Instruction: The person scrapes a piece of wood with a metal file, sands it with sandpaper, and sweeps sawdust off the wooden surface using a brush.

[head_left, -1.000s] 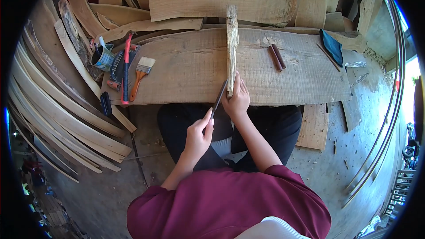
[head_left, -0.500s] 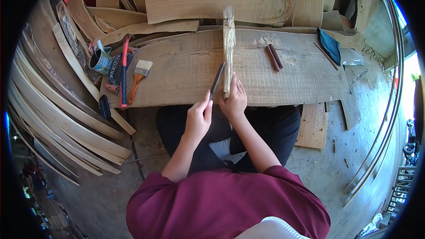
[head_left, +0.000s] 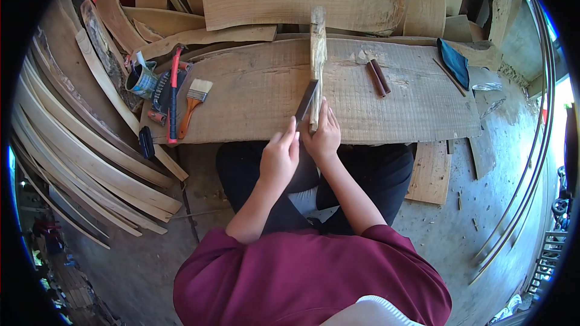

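Note:
My left hand [head_left: 280,156] is closed around the near end of a dark, flat, blade-like tool [head_left: 307,102]; its handle is hidden in the fist. The tool slants up and to the right, its far end against the left side of a rough wooden stick [head_left: 318,42]. That stick lies lengthwise away from me across the plank, with pale, split wood along its surface. Around its near end, my right hand [head_left: 324,136] grips from the right side, fingers pointing forward.
Beneath the work lies a wide plank [head_left: 254,96]. On its left are a paintbrush [head_left: 194,104], a red-and-black hammer [head_left: 174,90] and a tin can [head_left: 141,79]. Two brown rods [head_left: 379,78] and a teal cloth [head_left: 453,63] are on the right. Curved wooden strips [head_left: 90,157] fan out leftward.
My left hand and the tool have moved slightly right, and the blade has turned to show its broad face. The whole view has shifted a little; the right hand keeps its grip.

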`<state>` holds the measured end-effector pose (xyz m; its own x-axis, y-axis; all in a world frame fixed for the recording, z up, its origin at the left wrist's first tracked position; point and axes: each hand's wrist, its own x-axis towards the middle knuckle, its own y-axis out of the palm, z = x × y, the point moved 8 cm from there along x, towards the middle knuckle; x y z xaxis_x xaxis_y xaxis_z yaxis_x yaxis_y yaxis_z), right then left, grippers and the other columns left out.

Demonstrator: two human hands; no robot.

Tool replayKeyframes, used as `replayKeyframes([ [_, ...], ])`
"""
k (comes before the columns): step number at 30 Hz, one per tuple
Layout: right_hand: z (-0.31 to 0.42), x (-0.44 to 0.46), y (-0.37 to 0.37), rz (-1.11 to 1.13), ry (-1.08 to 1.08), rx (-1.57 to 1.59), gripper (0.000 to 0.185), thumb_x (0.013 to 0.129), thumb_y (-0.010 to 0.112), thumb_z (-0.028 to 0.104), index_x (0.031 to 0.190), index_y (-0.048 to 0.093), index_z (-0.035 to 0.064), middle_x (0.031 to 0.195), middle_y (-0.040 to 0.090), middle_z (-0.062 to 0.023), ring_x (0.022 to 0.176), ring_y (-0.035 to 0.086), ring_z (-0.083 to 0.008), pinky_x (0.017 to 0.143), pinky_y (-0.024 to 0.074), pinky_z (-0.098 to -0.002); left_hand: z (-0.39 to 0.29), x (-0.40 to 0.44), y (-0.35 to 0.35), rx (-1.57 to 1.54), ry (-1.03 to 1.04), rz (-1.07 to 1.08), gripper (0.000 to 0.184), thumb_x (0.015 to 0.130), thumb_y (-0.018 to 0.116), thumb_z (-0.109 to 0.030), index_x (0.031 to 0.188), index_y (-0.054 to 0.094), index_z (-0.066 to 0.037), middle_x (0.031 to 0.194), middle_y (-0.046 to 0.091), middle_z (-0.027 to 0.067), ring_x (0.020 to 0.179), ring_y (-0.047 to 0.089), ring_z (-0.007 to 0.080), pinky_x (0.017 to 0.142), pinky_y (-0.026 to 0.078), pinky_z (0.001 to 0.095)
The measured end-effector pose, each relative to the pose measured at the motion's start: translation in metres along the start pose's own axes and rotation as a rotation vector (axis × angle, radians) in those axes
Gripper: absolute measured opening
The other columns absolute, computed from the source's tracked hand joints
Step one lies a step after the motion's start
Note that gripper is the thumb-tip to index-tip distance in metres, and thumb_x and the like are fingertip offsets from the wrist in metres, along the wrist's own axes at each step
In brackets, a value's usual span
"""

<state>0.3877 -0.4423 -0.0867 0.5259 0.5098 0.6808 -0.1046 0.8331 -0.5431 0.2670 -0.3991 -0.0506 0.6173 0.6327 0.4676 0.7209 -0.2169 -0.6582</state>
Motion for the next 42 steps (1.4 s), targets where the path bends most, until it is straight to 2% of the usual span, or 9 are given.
replayKeyframes([
  [4, -0.003, -0.001, -0.001, -0.015, 0.017, -0.017, 0.063, 0.079, 0.064, 0.018, 0.129, 0.041, -0.0137, 0.117, 0.058, -0.0274, 0.100, 0.062, -0.0401, 0.094, 0.0472, -0.0426, -0.002, -0.008, 0.002, 0.033, -0.018, 0.058, 0.040, 0.091, 0.056, -0.013, 0.130, 0.053, -0.004, 0.070, 0.055, 0.0172, 0.058, 0.058, 0.0330, 0.055, 0.049, 0.0402],
  [16, -0.005, -0.002, 0.001, 0.038, 0.045, -0.007, 0.072, 0.074, 0.065, 0.018, 0.133, 0.037, -0.0121, 0.124, 0.054, -0.0262, 0.108, 0.058, -0.0402, 0.097, 0.0444, -0.0422, -0.019, -0.041, -0.025, 0.065, -0.098, 0.143, 0.038, 0.091, 0.056, -0.014, 0.129, 0.054, -0.005, 0.068, 0.054, 0.0145, 0.056, 0.057, 0.0300, 0.053, 0.048, 0.0390],
  [19, -0.007, -0.004, 0.008, 0.102, 0.030, -0.009, 0.078, 0.070, 0.066, 0.020, 0.132, 0.034, -0.0145, 0.131, 0.048, -0.0285, 0.117, 0.052, -0.0378, 0.104, 0.0387, -0.0428, -0.013, -0.015, -0.014, 0.160, -0.064, 0.142, 0.039, 0.093, 0.054, -0.017, 0.130, 0.052, -0.005, 0.071, 0.055, 0.0158, 0.059, 0.060, 0.0322, 0.054, 0.050, 0.0408],
  [20, -0.007, -0.004, 0.009, 0.104, 0.030, -0.004, 0.078, 0.070, 0.066, 0.020, 0.132, 0.034, -0.0145, 0.131, 0.048, -0.0285, 0.117, 0.052, -0.0378, 0.104, 0.0387, -0.0428, -0.006, -0.006, -0.003, 0.164, -0.067, 0.142, 0.039, 0.093, 0.054, -0.017, 0.130, 0.052, -0.005, 0.071, 0.055, 0.0158, 0.059, 0.060, 0.0322, 0.054, 0.050, 0.0408],
  [22, -0.003, -0.001, 0.000, -0.006, 0.018, -0.001, 0.064, 0.077, 0.066, 0.018, 0.127, 0.042, -0.0140, 0.118, 0.058, -0.0281, 0.103, 0.061, -0.0396, 0.094, 0.0468, -0.0419, -0.003, 0.011, 0.008, 0.229, 0.001, 0.045, 0.040, 0.094, 0.052, -0.019, 0.131, 0.051, -0.005, 0.072, 0.056, 0.0171, 0.059, 0.060, 0.0332, 0.053, 0.051, 0.0410],
  [23, -0.003, 0.000, -0.001, -0.022, 0.021, 0.002, 0.064, 0.077, 0.066, 0.019, 0.127, 0.042, -0.0141, 0.115, 0.059, -0.0282, 0.100, 0.062, -0.0400, 0.094, 0.0472, -0.0422, -0.002, 0.014, 0.009, 0.231, 0.003, 0.043, 0.040, 0.094, 0.052, -0.019, 0.131, 0.051, -0.005, 0.072, 0.056, 0.0171, 0.059, 0.060, 0.0332, 0.053, 0.051, 0.0410],
  [28, -0.004, -0.001, -0.001, -0.014, 0.012, -0.009, 0.066, 0.077, 0.066, 0.019, 0.128, 0.041, -0.0139, 0.117, 0.058, -0.0281, 0.101, 0.061, -0.0399, 0.094, 0.0468, -0.0427, -0.008, 0.007, 0.004, 0.208, -0.017, 0.097, 0.040, 0.095, 0.049, -0.019, 0.131, 0.050, -0.003, 0.073, 0.056, 0.0184, 0.060, 0.061, 0.0338, 0.054, 0.052, 0.0404],
  [36, -0.005, -0.002, 0.002, 0.050, 0.031, 0.004, 0.074, 0.072, 0.068, 0.020, 0.131, 0.038, -0.0134, 0.123, 0.055, -0.0277, 0.107, 0.058, -0.0399, 0.098, 0.0438, -0.0423, -0.019, -0.038, -0.022, 0.123, -0.025, 0.162, 0.039, 0.092, 0.055, -0.014, 0.129, 0.052, -0.002, 0.068, 0.053, 0.0153, 0.055, 0.057, 0.0302, 0.053, 0.049, 0.0393],
  [42, 0.001, 0.001, -0.001, 0.013, -0.019, -0.034, 0.070, 0.075, 0.067, 0.020, 0.129, 0.039, -0.0141, 0.120, 0.056, -0.0277, 0.106, 0.060, -0.0383, 0.097, 0.0453, -0.0419, -0.007, 0.000, -0.003, 0.154, -0.009, 0.116, 0.039, 0.092, 0.054, -0.017, 0.129, 0.053, -0.005, 0.069, 0.054, 0.0160, 0.056, 0.058, 0.0325, 0.052, 0.049, 0.0406],
])
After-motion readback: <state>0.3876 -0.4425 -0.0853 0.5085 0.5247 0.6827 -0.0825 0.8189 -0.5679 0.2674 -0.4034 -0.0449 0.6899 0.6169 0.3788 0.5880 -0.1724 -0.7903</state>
